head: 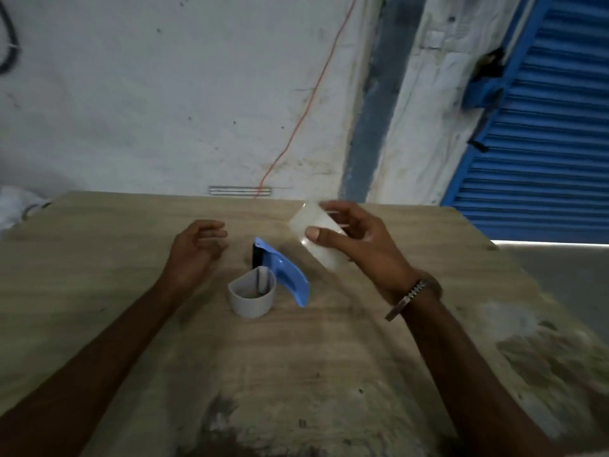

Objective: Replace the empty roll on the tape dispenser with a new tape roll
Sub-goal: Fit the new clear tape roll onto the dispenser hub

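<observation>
A blue tape dispenser [282, 272] lies on the wooden table [329, 357], its black front end pointing away from me. An empty grey-white cardboard roll core [252, 300] sits at its near left end, touching it. My right hand [365, 245] holds a clear, whitish tape roll [318, 239] above the table to the right of the dispenser, thumb on its near face and fingers curled behind. My left hand [197, 249] hovers left of the dispenser, fingers loosely curled, holding nothing.
A white wall with an orange wire [306, 103] rises behind the table. A blue shutter [543, 127] stands at the right. White cloth [16, 206] lies past the table's far left corner. The table's near part is stained dark.
</observation>
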Action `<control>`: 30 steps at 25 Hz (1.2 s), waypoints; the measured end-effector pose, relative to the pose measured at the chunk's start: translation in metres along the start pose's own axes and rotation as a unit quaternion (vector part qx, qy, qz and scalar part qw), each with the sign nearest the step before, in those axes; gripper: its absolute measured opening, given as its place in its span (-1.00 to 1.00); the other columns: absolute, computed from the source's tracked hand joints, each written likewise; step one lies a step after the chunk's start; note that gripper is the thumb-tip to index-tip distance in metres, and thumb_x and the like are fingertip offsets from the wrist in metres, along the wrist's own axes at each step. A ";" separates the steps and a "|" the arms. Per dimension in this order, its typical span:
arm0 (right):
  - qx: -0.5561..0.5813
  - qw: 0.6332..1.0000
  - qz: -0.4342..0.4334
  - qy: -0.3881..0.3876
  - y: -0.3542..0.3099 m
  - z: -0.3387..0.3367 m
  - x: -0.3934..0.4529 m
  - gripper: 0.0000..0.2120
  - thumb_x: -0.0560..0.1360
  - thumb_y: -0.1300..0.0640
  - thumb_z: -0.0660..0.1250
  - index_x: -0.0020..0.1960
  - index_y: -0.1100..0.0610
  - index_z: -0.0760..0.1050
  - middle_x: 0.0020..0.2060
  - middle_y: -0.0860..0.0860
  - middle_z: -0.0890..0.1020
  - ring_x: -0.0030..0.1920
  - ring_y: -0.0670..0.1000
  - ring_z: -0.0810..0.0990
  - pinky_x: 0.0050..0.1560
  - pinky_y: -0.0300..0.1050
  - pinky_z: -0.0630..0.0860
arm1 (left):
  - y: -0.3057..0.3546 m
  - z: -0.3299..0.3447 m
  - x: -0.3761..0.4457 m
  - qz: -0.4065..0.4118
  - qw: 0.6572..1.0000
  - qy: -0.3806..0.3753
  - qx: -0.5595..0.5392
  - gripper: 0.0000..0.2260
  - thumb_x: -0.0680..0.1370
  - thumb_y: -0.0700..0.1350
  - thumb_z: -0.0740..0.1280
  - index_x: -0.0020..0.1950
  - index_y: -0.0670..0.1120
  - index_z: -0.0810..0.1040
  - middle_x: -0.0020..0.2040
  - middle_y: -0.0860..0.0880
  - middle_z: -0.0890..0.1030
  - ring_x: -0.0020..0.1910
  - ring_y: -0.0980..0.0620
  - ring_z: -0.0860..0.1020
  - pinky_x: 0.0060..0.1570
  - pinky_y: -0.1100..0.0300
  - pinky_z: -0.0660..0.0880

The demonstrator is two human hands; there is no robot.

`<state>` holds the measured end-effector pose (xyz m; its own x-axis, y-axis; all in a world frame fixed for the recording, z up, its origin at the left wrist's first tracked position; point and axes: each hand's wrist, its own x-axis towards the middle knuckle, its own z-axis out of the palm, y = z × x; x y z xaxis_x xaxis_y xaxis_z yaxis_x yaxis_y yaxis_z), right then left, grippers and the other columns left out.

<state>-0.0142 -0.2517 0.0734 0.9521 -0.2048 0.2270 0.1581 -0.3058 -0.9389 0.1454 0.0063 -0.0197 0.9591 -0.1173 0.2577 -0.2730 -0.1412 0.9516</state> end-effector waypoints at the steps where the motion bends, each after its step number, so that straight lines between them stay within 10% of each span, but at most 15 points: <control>1: 0.020 1.000 0.005 -0.024 0.006 0.012 0.004 -0.57 0.39 -0.02 0.64 0.23 -0.08 0.66 0.18 -0.03 0.73 0.21 0.03 0.69 0.13 0.01 0.65 | -0.006 -0.001 0.007 -0.008 0.999 -0.045 -0.018 -0.60 0.55 -0.48 0.39 0.28 -0.10 0.60 0.20 -0.15 0.70 0.26 -0.16 0.66 0.09 0.31 0.61; 4: 0.074 0.996 0.014 -0.040 0.018 0.029 0.006 -0.65 0.46 0.02 0.58 0.23 -0.02 0.67 0.16 0.00 0.75 0.17 0.03 0.71 0.06 0.00 0.61 | -0.008 0.008 0.015 -0.022 0.978 -0.200 -0.060 -0.36 0.48 -0.56 0.27 0.49 -0.08 0.48 0.48 -0.07 0.56 0.52 -0.08 0.50 0.34 -0.03 0.52; 8: 0.131 0.991 0.002 -0.039 0.021 0.039 0.007 -0.59 0.46 -0.11 0.52 0.26 0.00 0.66 0.19 0.07 0.72 0.22 0.12 0.69 0.13 0.07 0.62 | -0.007 0.009 0.017 -0.040 0.938 -0.339 -0.055 -0.37 0.43 -0.48 0.35 0.44 -0.03 0.50 0.40 -0.06 0.61 0.39 0.03 0.59 0.34 0.01 0.51; 14: -0.071 0.991 -0.111 -0.016 0.028 0.060 -0.010 -0.36 0.25 -0.15 0.71 0.28 -0.09 0.61 0.20 -0.15 0.69 0.20 -0.17 0.67 0.15 -0.26 0.60 | -0.012 -0.002 0.004 -0.019 0.958 -0.284 0.020 -0.48 0.43 -0.53 0.49 0.25 -0.06 0.59 0.06 0.13 0.77 0.09 0.22 0.70 0.07 0.31 0.62; 18: -0.232 0.953 -0.185 -0.065 0.036 0.073 -0.022 -0.30 0.28 -0.32 0.63 0.35 -0.15 0.55 0.28 -0.23 0.60 0.31 -0.20 0.56 0.30 -0.21 0.50 | -0.009 -0.007 -0.002 0.024 0.964 -0.266 0.003 -0.46 0.28 -0.32 0.57 0.25 -0.12 0.61 0.19 -0.27 0.70 0.14 0.01 0.65 0.17 0.16 0.57; 25: -0.297 0.935 -0.183 -0.060 0.038 0.085 -0.024 -0.13 0.29 -0.42 0.54 0.51 -0.14 0.42 0.37 -0.23 0.54 0.34 -0.18 0.50 0.34 -0.17 0.49 | -0.005 -0.006 -0.005 0.038 0.966 -0.250 0.046 -0.41 0.38 -0.70 0.32 0.27 -0.20 0.59 0.11 -0.19 0.70 0.02 0.20 0.72 0.10 0.26 0.65; 30: -0.321 0.931 -0.147 -0.094 0.044 0.080 -0.023 0.03 0.25 -0.45 0.53 0.60 -0.17 0.24 0.41 -0.19 0.52 0.36 -0.16 0.47 0.29 -0.26 0.37 | -0.003 -0.021 0.001 -0.023 0.961 -0.275 0.029 -0.51 0.46 -0.52 0.47 0.30 -0.11 0.63 0.09 -0.20 0.72 -0.01 0.16 0.71 0.08 0.32 0.64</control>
<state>-0.0086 -0.1863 0.0059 0.9311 0.1239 0.3431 0.2878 -0.8273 -0.4824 0.1485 0.0277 -0.0189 0.7896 -0.6092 0.0735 -0.2506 -0.2108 0.9448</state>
